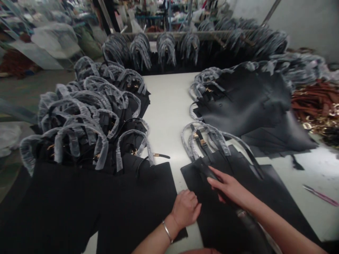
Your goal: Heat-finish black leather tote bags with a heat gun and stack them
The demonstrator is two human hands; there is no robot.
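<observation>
My right hand (230, 187) is closed around a long, dark tool-like object (212, 174). Its front end lies over the top edge of a black bag panel (219, 215), and a dark length with a metallic band runs back under my forearm. What exactly it is, I cannot tell. My left hand (185, 209), with a bracelet at the wrist, is curled into a fist at that panel's left edge; its inside is hidden. Plastic-wrapped handles (209, 135) and black straps with gold buckles (202, 141) lie beyond the panel's top.
Black bag panels with wrapped handles (82, 134) are heaped on the left. More black pieces (246, 98) lie at right, beside brown straps (317, 98) with gold fittings. A pink-handled pointed tool (320, 194) rests on the white table (169, 106). Behind, wrapped handles hang on a rack (166, 46).
</observation>
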